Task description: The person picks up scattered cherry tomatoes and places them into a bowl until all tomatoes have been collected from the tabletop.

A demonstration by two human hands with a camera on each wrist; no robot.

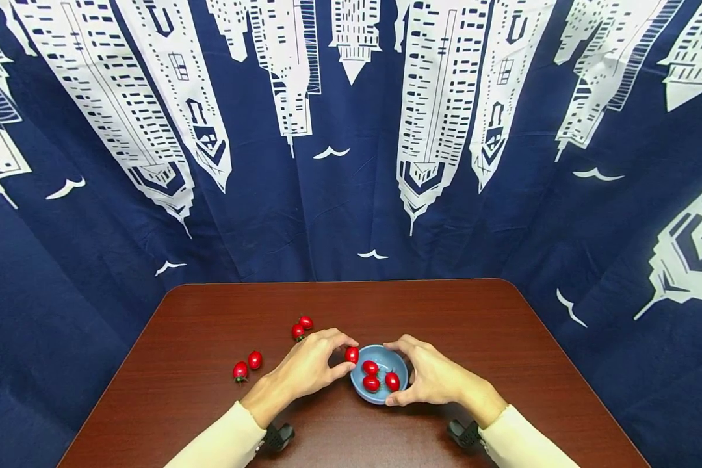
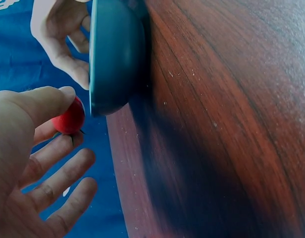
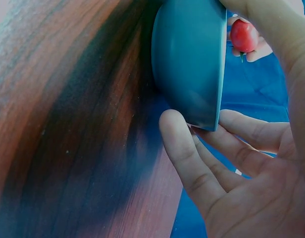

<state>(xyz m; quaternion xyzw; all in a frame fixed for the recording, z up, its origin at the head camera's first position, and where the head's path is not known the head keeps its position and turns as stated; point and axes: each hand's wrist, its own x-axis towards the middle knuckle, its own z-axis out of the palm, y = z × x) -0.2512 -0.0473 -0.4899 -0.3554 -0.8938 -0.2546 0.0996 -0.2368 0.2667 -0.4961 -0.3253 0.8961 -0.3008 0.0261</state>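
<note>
My left hand (image 1: 311, 365) pinches a red cherry tomato (image 1: 351, 354) between thumb and fingertips, just at the left rim of a small blue bowl (image 1: 389, 355). In the left wrist view this tomato (image 2: 69, 119) has its green stem end downward, and the other fingers are spread below it. Thumb and fingers of my right hand (image 1: 435, 377) grip the bowl from its right side. Seen from the right wrist, fingertips lie at the rim and under the side of the bowl (image 3: 189, 59). Three cherry tomatoes (image 1: 371, 384) lie inside the bowl.
Two cherry tomatoes (image 1: 255, 359) lie on the brown wooden table (image 1: 433, 309) left of my left hand, and two more (image 1: 306, 322) lie just beyond it. A dark blue curtain (image 1: 351, 208) printed with white buildings hangs behind the table's far edge.
</note>
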